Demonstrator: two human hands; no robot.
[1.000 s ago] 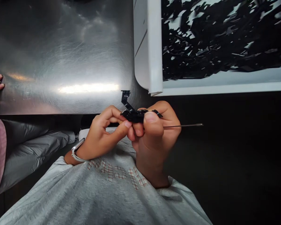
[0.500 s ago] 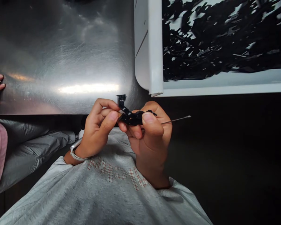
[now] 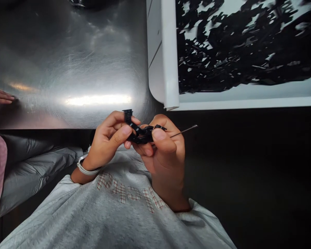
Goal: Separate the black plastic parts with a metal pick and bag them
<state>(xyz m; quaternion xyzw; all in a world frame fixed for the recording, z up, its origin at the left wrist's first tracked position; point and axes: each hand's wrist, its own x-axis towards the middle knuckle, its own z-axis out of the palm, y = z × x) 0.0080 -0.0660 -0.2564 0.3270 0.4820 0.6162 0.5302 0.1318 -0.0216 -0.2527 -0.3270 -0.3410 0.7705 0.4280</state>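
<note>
Between my two hands, in front of my chest, is a small black plastic part (image 3: 141, 135) with an angled arm that rises to a block at its upper left. My left hand (image 3: 110, 133) pinches the part's left end between thumb and fingers. Thumb and fingers of my right hand (image 3: 168, 145) grip its right end. A thin metal rod (image 3: 185, 130) with a small flattened tip pokes out to the right from my right hand. Its other end is hidden by the fingers, so what kind of tool it is cannot be made out.
Ahead of me lies a scratched metal table (image 3: 106, 69). At the upper right stands a white bin (image 3: 170, 62) heaped with black plastic pieces (image 3: 223, 55). Another person's hand (image 3: 0, 98) rests on the table's left side; that person's grey-clad leg (image 3: 44, 162) is beside me.
My hands have shifted slightly left with the black part, and my left fingers now sit further around it. The other person's hand has moved right on the table.
</note>
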